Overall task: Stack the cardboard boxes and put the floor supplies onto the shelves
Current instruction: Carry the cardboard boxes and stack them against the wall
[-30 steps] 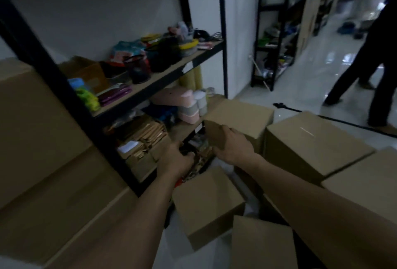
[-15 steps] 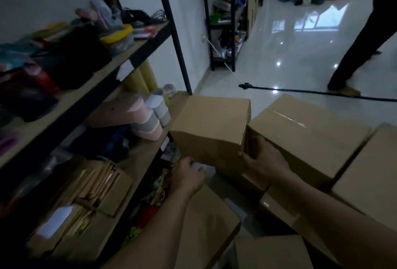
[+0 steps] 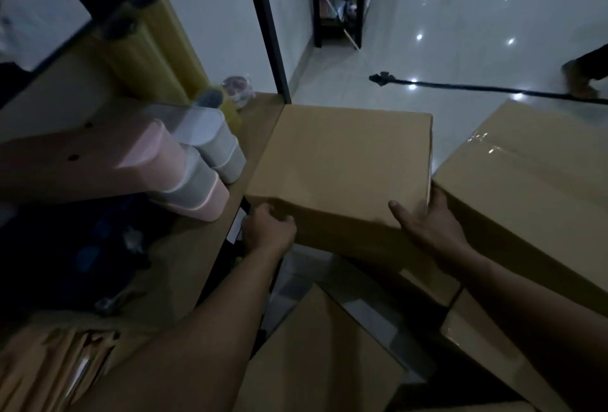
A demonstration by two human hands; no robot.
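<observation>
Box: plain brown closed cardboard box (image 3: 339, 165), just beside the end corner of the wooden shelf (image 3: 263, 109).
Left hand: my left hand (image 3: 268, 235) grips its near left corner, fingers curled.
Right hand: my right hand (image 3: 424, 224) clasps the near right corner, thumb on top.
Change: half a second ago my left hand was only reaching; now both hands hold the box.
Meaning: I judge it ready to lift and stack.
Neighbour: larger taped cardboard box (image 3: 526, 174), just beyond my right hand.

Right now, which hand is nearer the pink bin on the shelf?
Left. The left hand grips a corner of the box, beside the pink bin; the right hand holds its opposite edge, farther off.
</observation>
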